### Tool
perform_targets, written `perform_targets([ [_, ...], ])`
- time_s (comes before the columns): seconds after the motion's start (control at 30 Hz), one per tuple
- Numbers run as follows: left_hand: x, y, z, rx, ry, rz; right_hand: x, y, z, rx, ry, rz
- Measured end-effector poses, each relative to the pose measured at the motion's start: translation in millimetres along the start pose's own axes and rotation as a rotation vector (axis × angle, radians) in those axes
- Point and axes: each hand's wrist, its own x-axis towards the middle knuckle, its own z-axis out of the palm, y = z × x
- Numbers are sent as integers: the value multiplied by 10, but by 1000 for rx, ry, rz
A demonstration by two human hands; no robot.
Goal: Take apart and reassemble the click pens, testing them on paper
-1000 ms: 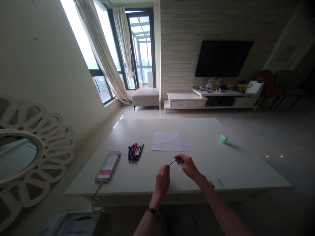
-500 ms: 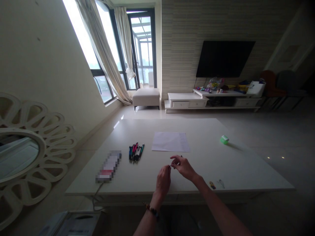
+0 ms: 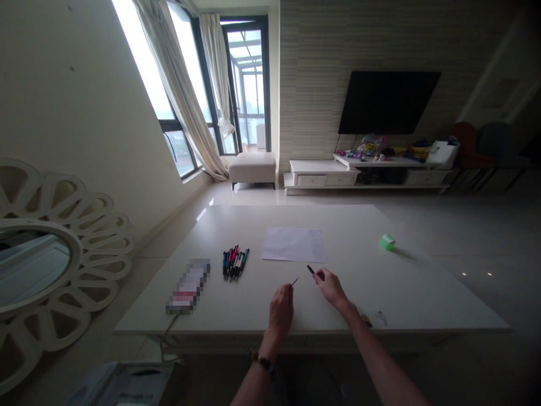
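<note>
Left hand [image 3: 281, 309], mine: fingers pinched together on a thin dark rod [image 3: 295, 281], whose tip jutted up and to the right. Right hand [image 3: 329, 286], mine: thumb and fingers closed on a short black piece [image 3: 311, 270]. I held the two pieces near each other but apart, over the table's [image 3: 236, 313] near half. Item, by the near edge: a small yellowish object [image 3: 367, 321], partly behind my right forearm; beside it, a pale, see-through one [image 3: 380, 318]. Item, toward the near left corner: a phone-like slab [image 3: 188, 287], its display pixelated. Item, inward of the left edge: a bunch of pens [image 3: 234, 264]. Item, mid-table: a paper sheet [image 3: 291, 244], print on its right side too small to read. Item, toward the right edge: a green, white-topped object [image 3: 387, 242]. Item, beyond the far edge, on a cabinet [image 3: 313, 166]: a clear bag [image 3: 372, 145] bearing a yellow smiley, contents unclear.
</note>
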Motion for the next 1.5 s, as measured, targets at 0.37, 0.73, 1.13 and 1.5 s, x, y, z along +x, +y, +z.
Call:
perform_targets([
  [0.37,10,20,-21,65,-49,33,-162,-386,-391,463,-3,-120],
  [0.73,6,43,-37,56,-77,31,-139,-541,-371,397,-91,-171],
  [1.13,-24,51,-12,41,-95,47,-51,-523,-364,328,-286,-125],
  [1.5,-61,-35,62,-11,-58,72,-167,-536,-60,425,-265,-36],
])
